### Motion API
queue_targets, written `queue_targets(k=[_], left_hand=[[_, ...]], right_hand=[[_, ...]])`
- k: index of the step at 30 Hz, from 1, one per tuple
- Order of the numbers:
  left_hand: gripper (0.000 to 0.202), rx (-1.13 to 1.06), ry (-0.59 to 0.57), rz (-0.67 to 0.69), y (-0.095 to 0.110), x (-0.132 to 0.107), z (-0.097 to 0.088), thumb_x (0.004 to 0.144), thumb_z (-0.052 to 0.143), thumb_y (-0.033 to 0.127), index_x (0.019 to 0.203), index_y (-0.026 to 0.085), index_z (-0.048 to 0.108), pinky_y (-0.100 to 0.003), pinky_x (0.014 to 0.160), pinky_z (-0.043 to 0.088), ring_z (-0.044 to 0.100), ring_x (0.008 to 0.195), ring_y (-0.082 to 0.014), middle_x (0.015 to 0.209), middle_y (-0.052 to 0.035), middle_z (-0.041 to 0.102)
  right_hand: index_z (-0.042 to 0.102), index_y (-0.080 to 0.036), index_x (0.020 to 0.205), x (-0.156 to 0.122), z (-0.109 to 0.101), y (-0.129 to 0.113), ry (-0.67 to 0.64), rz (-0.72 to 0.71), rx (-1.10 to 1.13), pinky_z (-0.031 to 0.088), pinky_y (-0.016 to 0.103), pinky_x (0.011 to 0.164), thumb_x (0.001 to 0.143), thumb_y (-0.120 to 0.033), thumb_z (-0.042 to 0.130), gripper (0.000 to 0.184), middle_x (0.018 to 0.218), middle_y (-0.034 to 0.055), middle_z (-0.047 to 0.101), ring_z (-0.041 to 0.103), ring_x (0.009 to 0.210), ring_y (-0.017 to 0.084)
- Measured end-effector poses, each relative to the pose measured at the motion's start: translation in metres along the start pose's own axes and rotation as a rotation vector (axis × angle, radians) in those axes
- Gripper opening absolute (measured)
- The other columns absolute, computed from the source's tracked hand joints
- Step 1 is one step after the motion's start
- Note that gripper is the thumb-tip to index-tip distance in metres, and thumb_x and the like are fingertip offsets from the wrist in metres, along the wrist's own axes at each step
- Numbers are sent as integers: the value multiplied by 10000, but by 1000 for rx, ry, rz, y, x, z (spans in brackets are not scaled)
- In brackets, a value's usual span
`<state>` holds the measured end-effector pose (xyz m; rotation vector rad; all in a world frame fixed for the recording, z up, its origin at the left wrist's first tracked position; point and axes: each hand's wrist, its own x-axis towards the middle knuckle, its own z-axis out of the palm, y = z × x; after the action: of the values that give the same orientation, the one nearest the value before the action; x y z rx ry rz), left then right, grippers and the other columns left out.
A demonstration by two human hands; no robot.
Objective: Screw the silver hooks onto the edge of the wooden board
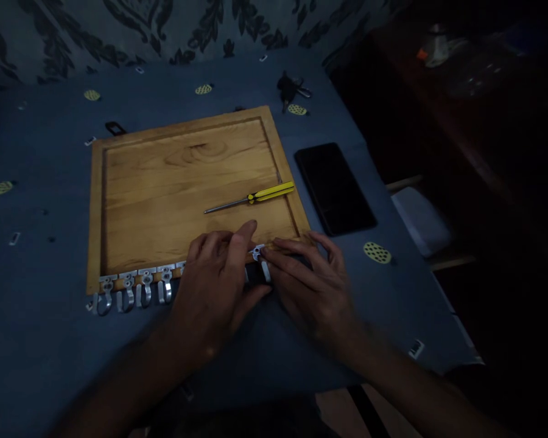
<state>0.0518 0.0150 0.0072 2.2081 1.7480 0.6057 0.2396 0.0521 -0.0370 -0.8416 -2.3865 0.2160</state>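
A wooden board with a raised frame lies on the blue cloth. Several curved metal hooks line its near edge, their bent ends hanging over the side. My left hand rests over that edge with thumb and forefinger apart, hiding part of the row. My right hand has its fingertips on another metal hook at the edge, close to my left forefinger. A screwdriver with a yellow handle lies across the board, its tip pointing left.
A black phone lies right of the board. Keys sit behind it, and a small dark loop touches the far left edge. Patterned fabric rises at the back. Beyond the cloth's right edge stands a dark surface with blurred items.
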Motion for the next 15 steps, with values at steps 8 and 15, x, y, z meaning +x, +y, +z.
queue_targets(k=[8, 15], left_hand=[[712, -39, 13, -45, 2, 0, 2, 828, 727, 200, 1427, 191, 341, -456, 959, 471, 594, 1086, -294, 1174, -85, 693], [736, -25, -5, -40, 0, 1, 2, 828, 739, 217, 1426, 154, 314, -443, 946, 463, 592, 1092, -293, 1187, -93, 702]], right_hand=[[692, -258, 1088, 0, -4, 0, -31, 12, -7, 334, 478, 1144, 966, -172, 577, 188, 1080, 2, 795, 659, 1157, 210], [682, -247, 1166, -1, -4, 1, -38, -8, 5, 360, 499, 1140, 948, -150, 588, 256, 1092, 25, 787, 647, 1177, 225]])
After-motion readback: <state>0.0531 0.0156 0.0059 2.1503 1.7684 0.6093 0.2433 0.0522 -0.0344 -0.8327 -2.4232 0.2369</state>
